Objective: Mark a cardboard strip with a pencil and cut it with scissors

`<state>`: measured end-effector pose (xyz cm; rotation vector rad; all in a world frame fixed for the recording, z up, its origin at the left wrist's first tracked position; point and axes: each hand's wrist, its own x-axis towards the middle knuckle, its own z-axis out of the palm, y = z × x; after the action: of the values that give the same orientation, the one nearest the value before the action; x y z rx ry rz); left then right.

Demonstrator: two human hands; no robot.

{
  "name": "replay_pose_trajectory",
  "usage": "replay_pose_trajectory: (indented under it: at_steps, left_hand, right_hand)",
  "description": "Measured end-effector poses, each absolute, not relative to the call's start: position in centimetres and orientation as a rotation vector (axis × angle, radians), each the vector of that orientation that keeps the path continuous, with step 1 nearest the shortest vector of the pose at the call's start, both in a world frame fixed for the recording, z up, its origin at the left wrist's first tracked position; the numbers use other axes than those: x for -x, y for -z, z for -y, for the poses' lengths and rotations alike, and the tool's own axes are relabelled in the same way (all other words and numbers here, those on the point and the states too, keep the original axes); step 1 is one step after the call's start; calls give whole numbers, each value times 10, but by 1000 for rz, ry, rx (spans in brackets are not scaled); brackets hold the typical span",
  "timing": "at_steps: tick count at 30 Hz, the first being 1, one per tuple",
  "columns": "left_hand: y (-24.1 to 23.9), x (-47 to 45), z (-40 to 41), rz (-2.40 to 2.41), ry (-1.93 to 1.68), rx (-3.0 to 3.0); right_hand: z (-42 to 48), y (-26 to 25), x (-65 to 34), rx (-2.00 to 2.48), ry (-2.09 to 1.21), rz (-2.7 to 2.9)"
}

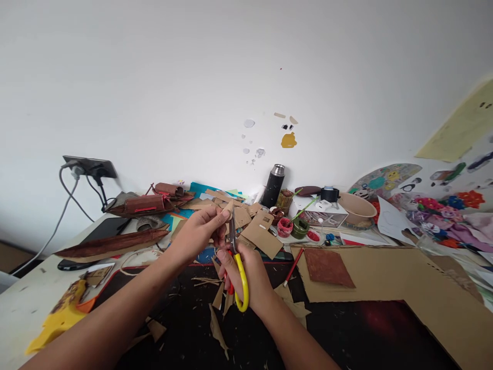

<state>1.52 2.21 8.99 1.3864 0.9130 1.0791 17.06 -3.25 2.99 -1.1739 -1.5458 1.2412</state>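
Observation:
My right hand [246, 272] grips a pair of scissors [242, 282] with yellow and red handles, its blades pointing up and away. My left hand [206, 223] pinches a small piece of cardboard [228, 209] between thumb and fingers. That piece sits right against the scissor blades; whether it lies between them I cannot make out. Below both hands, cardboard offcuts [217, 329] are scattered over a black mat [185, 329]. A larger flat piece of brown cardboard [262, 236] lies just beyond the right hand.
Brown model boats [146, 204] and a yellow glue gun [57, 324] lie at left. Behind stand a black flask [274, 185] and paint jars [285, 227]. At right, a red-brown square [329, 268] rests on a cardboard sheet [385, 267], beside a red paintbrush [294, 267].

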Motion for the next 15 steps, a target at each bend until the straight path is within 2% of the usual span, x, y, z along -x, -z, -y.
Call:
replay_pose_trajectory:
  at_steps: [15]
  left_hand:
    - [-91,-11,-23,-917,-1055,-1516]
  right_hand:
    - [30,-27,-176,1225,-1086,1636]
